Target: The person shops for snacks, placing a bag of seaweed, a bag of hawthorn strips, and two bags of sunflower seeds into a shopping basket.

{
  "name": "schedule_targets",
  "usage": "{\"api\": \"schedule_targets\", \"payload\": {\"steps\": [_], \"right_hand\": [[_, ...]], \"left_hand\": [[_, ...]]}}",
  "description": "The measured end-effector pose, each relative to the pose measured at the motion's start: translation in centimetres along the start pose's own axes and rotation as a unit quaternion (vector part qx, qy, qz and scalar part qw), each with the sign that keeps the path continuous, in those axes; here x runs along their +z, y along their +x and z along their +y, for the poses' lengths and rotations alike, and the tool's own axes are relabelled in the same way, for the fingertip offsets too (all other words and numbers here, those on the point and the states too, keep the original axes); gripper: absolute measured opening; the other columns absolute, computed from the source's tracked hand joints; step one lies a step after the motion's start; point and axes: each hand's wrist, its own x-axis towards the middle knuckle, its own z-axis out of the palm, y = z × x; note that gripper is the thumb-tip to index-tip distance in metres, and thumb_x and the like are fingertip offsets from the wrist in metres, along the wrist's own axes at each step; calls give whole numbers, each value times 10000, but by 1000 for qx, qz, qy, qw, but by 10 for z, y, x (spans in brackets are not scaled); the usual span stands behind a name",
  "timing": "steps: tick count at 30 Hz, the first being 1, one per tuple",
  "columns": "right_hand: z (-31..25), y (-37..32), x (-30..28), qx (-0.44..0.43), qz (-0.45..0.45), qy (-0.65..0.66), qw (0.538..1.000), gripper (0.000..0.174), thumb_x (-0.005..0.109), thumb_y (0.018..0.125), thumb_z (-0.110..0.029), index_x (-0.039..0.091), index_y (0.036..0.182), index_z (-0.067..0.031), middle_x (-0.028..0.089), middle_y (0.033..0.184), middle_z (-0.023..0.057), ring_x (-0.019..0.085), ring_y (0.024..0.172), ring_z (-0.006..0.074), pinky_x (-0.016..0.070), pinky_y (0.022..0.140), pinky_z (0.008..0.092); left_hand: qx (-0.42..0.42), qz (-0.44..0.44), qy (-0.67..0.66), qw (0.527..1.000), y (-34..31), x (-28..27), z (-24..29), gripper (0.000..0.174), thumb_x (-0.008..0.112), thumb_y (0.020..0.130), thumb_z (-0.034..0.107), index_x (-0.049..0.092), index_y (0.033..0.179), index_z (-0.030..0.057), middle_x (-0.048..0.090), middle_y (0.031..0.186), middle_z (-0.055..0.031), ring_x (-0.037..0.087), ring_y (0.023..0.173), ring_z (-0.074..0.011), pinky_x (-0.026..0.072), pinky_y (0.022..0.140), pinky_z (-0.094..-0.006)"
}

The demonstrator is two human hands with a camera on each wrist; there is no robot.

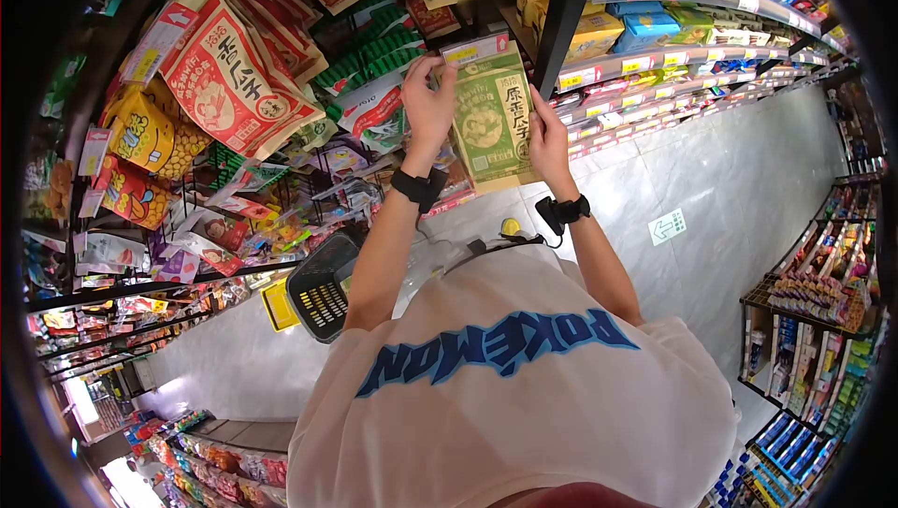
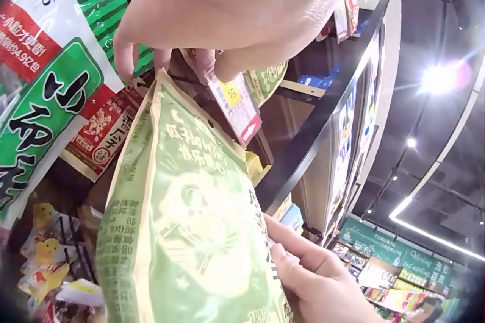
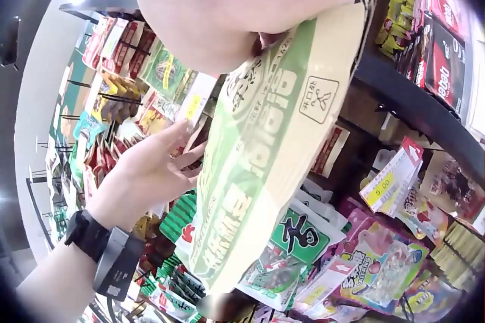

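Observation:
A green and cream snack bag point(image 1: 488, 124) hangs upright at the shelf front, under a price tag point(image 1: 475, 50). My right hand point(image 1: 550, 141) grips its right edge, with the thumb on the front in the left wrist view. My left hand point(image 1: 430, 108) is at its upper left corner, fingers bent around the top near the hook and tag; in the left wrist view the fingertips point(image 2: 204, 62) are beside the bag's top corner. The right wrist view shows the bag point(image 3: 254, 149) from its side, with my left hand point(image 3: 148, 168) beyond it.
Red and cream bags point(image 1: 234, 87) and green striped bags hang to the left. A black upright post point(image 1: 564, 17) stands right of the bag, with snack shelves beyond it. A dark shopping basket point(image 1: 323, 288) is below left, beside my left arm.

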Motion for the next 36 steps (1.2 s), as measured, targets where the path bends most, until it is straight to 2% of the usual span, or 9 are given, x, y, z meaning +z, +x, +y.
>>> {"api": "schedule_targets", "payload": {"steps": [2,11,17,20,23,27,28,32,36], "right_hand": [[1,-4,-1,13,-4,-8,1000,458,468,955,29,502,1407,-40,632,1033,189,595,847,232,474,810,282],[6,-11,10,2,18,26,1000,474,462,956,38,488,1422,-45,643,1132,194,625,952,241,471,869,282],[-7,11,24,-14,12,-1,1000,435,441,973,47,483,1406,15,629,1140,164,606,932,208,467,839,263],[17,14,35,-11,17,22,1000,387,443,999,14,491,1382,42,625,1124,141,591,921,171,465,823,246],[18,18,39,-4,13,31,999,380,436,998,15,495,1373,47,619,1110,138,581,914,163,462,818,244],[18,21,44,-12,22,27,999,385,423,996,22,493,1374,49,625,1128,131,576,937,154,458,838,246],[15,21,42,16,2,34,999,397,420,997,22,482,1389,50,626,1200,149,587,991,157,459,871,254],[19,12,42,3,23,43,999,427,419,1001,12,448,1425,53,597,1297,194,588,1060,168,459,908,265],[10,15,38,5,55,49,997,437,421,1018,-39,426,1447,43,575,1348,165,577,1095,157,451,931,264]], "left_hand": [[30,28,-4,999,0,4,-11,256,728,863,174,673,907,-72,668,1065,-197,639,992,-309,482,880,-360],[-83,17,-133,988,0,3,11,253,699,872,180,686,867,-72,675,1105,-195,623,1064,-308,445,949,-340],[-47,43,-101,993,1,8,14,255,701,860,217,718,898,-35,590,1283,-296,541,1256,-387,412,1023,-387],[-33,73,-100,992,0,13,8,268,701,855,238,722,899,-25,569,1293,-326,524,1272,-409,403,1040,-408],[-53,55,-74,994,0,11,8,261,685,876,217,722,957,-28,500,1399,-306,449,1364,-358,371,1067,-386],[-57,72,-65,994,-7,13,12,245,680,865,211,728,949,-14,474,1404,-333,447,1358,-388,328,1115,-418],[-26,75,-13,997,-11,13,12,238,663,870,207,727,958,-6,476,1390,-345,438,1356,-404,253,1164,-472],[24,74,26,997,-19,12,14,243,645,868,171,708,1022,-6,397,1456,-331,341,1327,-551,219,1171,-537],[-9,83,5,997,-28,14,11,261,627,883,182,693,1042,-13,403,1434,-349,346,1340,-516,291,1134,-528]]}}
